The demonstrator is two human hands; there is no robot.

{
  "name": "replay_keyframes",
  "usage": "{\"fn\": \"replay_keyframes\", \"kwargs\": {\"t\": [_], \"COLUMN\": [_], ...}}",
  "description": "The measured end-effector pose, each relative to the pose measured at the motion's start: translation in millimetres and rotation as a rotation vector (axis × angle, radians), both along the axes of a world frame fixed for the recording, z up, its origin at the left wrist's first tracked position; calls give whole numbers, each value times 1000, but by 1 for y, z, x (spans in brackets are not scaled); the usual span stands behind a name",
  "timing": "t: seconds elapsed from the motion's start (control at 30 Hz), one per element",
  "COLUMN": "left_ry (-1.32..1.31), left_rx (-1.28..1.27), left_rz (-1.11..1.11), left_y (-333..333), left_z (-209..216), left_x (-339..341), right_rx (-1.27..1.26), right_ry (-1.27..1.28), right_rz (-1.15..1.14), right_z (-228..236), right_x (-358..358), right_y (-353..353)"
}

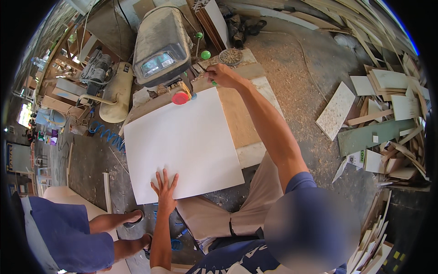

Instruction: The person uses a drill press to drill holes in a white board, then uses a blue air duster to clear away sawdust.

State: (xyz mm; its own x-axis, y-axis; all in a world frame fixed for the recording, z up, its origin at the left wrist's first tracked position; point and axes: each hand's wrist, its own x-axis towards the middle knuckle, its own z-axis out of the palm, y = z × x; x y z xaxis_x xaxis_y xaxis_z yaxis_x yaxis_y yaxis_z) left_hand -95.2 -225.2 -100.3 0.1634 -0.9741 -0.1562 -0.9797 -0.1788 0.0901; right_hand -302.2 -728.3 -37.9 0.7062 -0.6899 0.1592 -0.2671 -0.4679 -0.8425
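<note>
A large white board [182,141] lies on the wooden work table [242,109] of a drill press [162,43]. My left hand [165,189] rests flat on the board's near edge with its fingers spread. At the far right corner of the board, my right hand [222,75] is closed around a feed lever of the press, by a green knob [214,83]. Another green knob [205,55] sticks out just beyond that hand. Over the board's far edge is a round red part [180,97] below the machine's head. The drill tip is hidden.
Sawdust [283,59] covers the floor at the far right. Board offcuts [388,118] pile up on the right. An air compressor [116,93] and a coiled blue hose [109,134] are at the left. Another person [68,233] stands at the lower left.
</note>
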Motion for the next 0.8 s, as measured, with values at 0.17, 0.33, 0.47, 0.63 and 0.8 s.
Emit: {"fn": "replay_keyframes", "kwargs": {"t": [0.17,0.33,0.47,0.63,0.8], "left_ry": [21,8,9,148,344], "left_rx": [15,-4,30,218,-102], "left_rz": [-10,-26,33,57,195], "left_y": [0,0,4,-29,-77], "left_z": [5,4,10,67,19], "left_x": [-1,-3,-3,-28,-15], "right_rx": [24,-4,20,176,554], "right_ry": [-37,-29,5,-98,-490], "right_rz": [-21,-29,4,-41,-136], "right_z": [0,-1,-2,-23,-13], "right_x": [-1,-3,4,6,15], "right_y": [4,1,3,-20,-19]}}
